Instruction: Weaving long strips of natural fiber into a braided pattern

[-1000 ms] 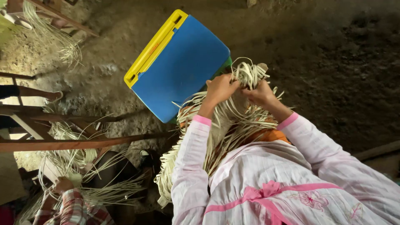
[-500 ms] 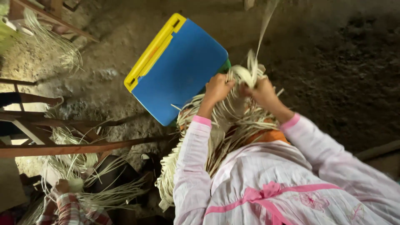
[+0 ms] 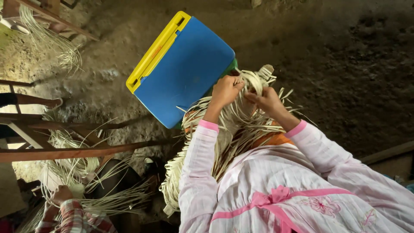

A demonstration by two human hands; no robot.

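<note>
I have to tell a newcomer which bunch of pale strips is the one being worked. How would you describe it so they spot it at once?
Start from the big blue board with a yellow edge lying on the dirt floor. At its right corner, two hands in pink sleeves, the left hand and the right hand, hold the bundle of pale strips. Unlike the loose bunches by the wooden frame, this one is woven at the top.

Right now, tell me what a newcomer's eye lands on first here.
The bright blue board with a yellow edge at upper centre stands out first. Just right of it, the left hand and right hand work a bundle of pale straw strips. At lower left, another person's hand holds similar strips.
</note>
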